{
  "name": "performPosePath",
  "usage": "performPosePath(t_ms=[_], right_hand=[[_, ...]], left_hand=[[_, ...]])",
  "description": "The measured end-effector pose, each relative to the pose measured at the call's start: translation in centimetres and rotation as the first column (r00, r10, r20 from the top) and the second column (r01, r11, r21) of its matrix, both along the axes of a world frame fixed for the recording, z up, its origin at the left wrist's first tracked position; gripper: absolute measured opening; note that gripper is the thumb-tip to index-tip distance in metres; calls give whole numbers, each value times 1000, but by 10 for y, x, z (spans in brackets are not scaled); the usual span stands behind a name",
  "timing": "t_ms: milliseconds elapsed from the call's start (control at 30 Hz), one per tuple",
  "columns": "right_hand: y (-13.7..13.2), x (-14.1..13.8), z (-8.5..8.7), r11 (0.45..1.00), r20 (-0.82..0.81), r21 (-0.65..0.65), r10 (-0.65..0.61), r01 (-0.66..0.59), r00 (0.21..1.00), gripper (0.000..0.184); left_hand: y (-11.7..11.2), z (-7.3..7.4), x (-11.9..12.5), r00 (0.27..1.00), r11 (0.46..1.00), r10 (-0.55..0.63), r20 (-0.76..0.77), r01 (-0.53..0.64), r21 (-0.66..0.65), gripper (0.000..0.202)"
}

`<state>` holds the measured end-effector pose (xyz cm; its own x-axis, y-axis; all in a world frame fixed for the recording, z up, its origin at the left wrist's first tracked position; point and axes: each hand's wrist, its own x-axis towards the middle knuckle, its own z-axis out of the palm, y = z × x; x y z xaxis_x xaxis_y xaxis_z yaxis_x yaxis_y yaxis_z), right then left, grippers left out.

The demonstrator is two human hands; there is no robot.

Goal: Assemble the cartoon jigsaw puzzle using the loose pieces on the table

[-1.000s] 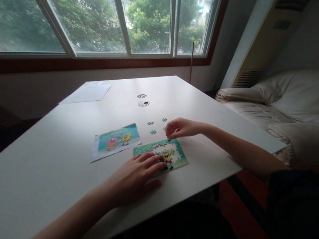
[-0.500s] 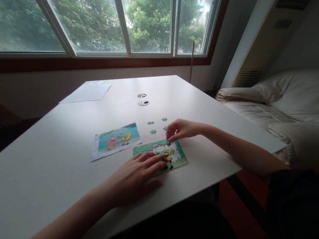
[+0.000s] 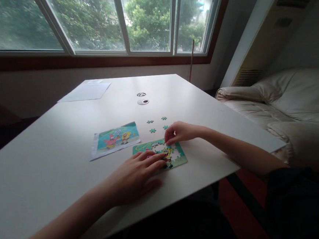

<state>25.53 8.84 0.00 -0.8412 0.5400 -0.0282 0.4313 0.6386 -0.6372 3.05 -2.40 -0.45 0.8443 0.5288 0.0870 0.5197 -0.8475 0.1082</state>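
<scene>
A partly filled cartoon jigsaw puzzle [image 3: 182, 159] lies on the white table, with pale gaps in its upper middle and right. My left hand [image 3: 138, 174] rests flat on its left and lower part, fingers stretched out, covering some of the picture. Over the puzzle's upper edge, my right hand [image 3: 180, 131] pinches a small greenish puzzle piece [image 3: 166, 144], mostly hidden by the fingertips. Just beyond lie several loose puzzle pieces [image 3: 152, 130], one of them close to my right knuckles. To the left is a printed sheet [image 3: 119, 139] with a similar cartoon picture.
Paper sheets [image 3: 87, 92] lie at the table's far left corner. Two round discs [image 3: 143, 102] are set at the table's far middle. A cream sofa [image 3: 246, 101] stands to the right, and a window [image 3: 148, 21] is behind the table [image 3: 54, 157].
My right hand has shifted slightly left along the puzzle's upper edge, with the puzzle piece in its fingertips. My left hand stays in place on the puzzle.
</scene>
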Motion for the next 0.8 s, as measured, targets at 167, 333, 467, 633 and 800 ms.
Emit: performPosePath(t_ms=[167,333,467,633,800], right_hand=[[-1,0,0,1000,-12,8,1,-1,1000,24],[0,-1,-2,1000,0,19,-8,8,1000,27],[0,-1,-2,999,10,33,-19,19,1000,26],[0,2,4,999,58,41,0,-2,998,31],[-3,1,6,994,104,111,-5,-7,995,35]], left_hand=[[0,0,0,1000,1000,6,-11,-6,10,41],[-1,-1,1,1000,1000,4,-18,-3,29,47],[-2,0,2,1000,999,2,-29,-1,38,47],[-2,0,2,999,999,9,-44,-7,52,47],[-2,0,1,999,998,-2,-46,5,63,47]])
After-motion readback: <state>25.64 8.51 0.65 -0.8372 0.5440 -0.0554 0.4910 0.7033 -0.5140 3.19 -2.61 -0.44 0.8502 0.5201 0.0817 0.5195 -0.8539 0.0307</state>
